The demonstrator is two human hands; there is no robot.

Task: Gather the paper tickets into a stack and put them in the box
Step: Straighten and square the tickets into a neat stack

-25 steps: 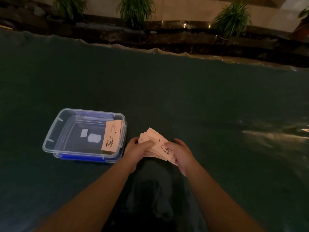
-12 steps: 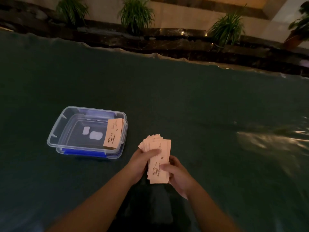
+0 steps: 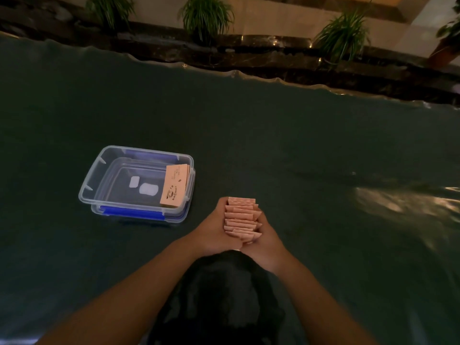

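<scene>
A bundle of pale pink paper tickets (image 3: 242,217) stands on edge between my two palms, its top edges uneven and stepped. My left hand (image 3: 214,230) presses its left side and my right hand (image 3: 266,237) presses its right side, just above the dark green table. To the left sits a clear plastic box (image 3: 99,180) with blue clips, open on top. One pink ticket (image 3: 174,186) printed with a cup logo leans against the box's right inner wall.
The dark green cloth (image 3: 273,135) covers the whole table and wrinkles at the right. A dark stone ledge (image 3: 249,53) with several potted plants runs along the far edge. Two white labels show through the box floor.
The tickets went from a loose fan lying flat in my fingers to an upright bundle squeezed between both palms. My hands closed in on either side of it.
</scene>
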